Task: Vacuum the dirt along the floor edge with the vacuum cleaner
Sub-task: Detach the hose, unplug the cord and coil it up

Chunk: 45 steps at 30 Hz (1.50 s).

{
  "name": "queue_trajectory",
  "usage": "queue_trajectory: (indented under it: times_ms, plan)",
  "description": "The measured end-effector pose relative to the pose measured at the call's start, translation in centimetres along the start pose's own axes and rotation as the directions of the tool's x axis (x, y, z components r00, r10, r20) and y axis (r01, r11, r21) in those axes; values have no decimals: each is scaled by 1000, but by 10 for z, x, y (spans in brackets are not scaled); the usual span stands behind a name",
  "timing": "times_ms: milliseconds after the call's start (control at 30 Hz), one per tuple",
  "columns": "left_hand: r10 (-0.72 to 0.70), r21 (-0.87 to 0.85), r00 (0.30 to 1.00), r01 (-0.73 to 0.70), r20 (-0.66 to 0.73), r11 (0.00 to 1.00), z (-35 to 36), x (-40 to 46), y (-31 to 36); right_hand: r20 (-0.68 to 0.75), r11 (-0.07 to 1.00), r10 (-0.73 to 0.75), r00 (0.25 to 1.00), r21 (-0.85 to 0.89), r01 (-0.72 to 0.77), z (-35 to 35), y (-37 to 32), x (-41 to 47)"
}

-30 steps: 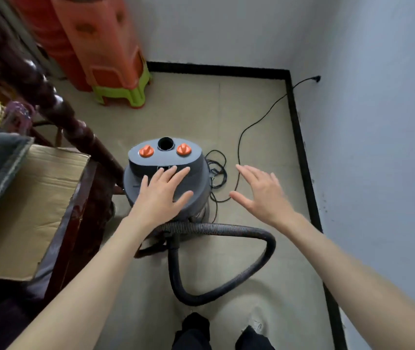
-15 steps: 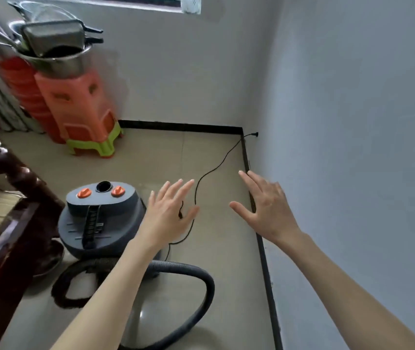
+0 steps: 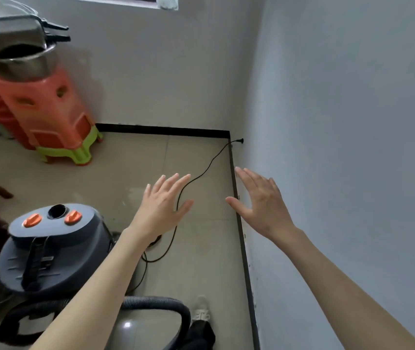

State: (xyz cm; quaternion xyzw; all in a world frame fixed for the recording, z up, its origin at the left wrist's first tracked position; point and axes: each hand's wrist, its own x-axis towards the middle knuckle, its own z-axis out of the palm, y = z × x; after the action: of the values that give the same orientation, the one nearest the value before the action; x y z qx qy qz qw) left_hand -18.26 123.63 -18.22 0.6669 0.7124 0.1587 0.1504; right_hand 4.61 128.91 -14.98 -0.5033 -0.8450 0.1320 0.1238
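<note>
the left hand (image 3: 162, 205) was spread flat in the air with its fingers straight and apart, holding nothing. the right hand (image 3: 260, 203) was held the same way, fingers fanned and empty, well apart from the left one and level with it. between the two hands and partly under the left palm a thin black power cord (image 3: 202, 173) ran across the beige tiled floor (image 3: 201, 261) to a plug (image 3: 239, 141) in the wall beyond the right fingertips. just under the right hand the black skirting strip (image 3: 241, 248) marked the floor edge along the grey wall (image 3: 340, 147). below and to the left of the left forearm stood the grey vacuum cleaner (image 3: 54, 248), its top carrying two orange knobs (image 3: 73, 217) beside a round opening. its ribbed hose (image 3: 151, 303) curled on the floor beneath the left arm, near a shoe (image 3: 201, 313). far beyond the left hand stood stacked orange stools (image 3: 44, 112) with metal pans (image 3: 14, 46) on top.
</note>
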Motion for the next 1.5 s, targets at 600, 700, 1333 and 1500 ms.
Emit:
queue_trajectory:
  times_ms: [600,700,1333,1500]
  plan:
    - [-68,75,981,55,184,996,35,330,-23,263,962,119,957,-269,-46,40,171,340]
    - [-94,79,975,80,203,994,52,389,-30,312,938,141,939,-345,-27,56,209,398]
    - [8,-61,879,24,477,998,318,730,-144,634,689,239,736,-645,331,258,404,695]
    - [60,-120,876,-3,478,993,430,795,-151,682,499,329,653,-713,493,327,464,731]
